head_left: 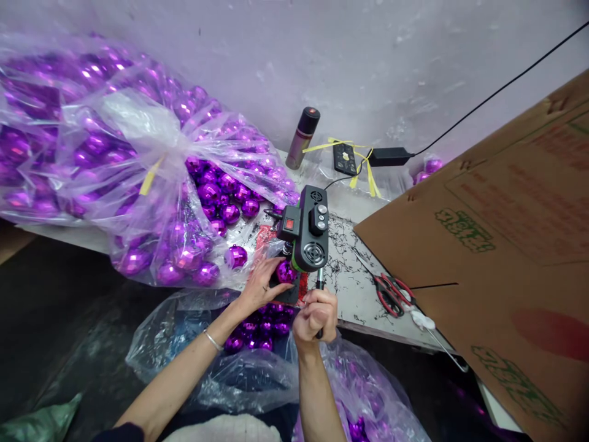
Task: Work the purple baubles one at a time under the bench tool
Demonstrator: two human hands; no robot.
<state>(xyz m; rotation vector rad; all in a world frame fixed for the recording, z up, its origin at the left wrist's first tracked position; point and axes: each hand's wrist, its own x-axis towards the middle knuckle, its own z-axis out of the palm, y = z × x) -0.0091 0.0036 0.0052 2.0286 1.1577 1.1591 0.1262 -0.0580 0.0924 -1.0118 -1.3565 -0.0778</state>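
Observation:
My left hand (264,281) grips a shiny purple ball ornament (286,272) between thumb and fingers, holding it under the head of a small black bench machine (309,230) with a red switch. Closed in a fist, my right hand (316,316) holds the machine's lever handle (319,283), which has a metal shaft and black grip. Another purple ball (236,256) lies on the table just left of the machine. Below my hands, an open clear plastic bag (184,319) contains several more purple balls (257,328). The underside of the machine's head is hidden from me.
A big clear bag of purple balls (138,141) fills the left side. Behind stand a spray can (304,138) and a black power adapter (389,157). Red-handled scissors (393,294) lie right, beside a large cardboard box (497,245). Black scraps litter the table (363,310).

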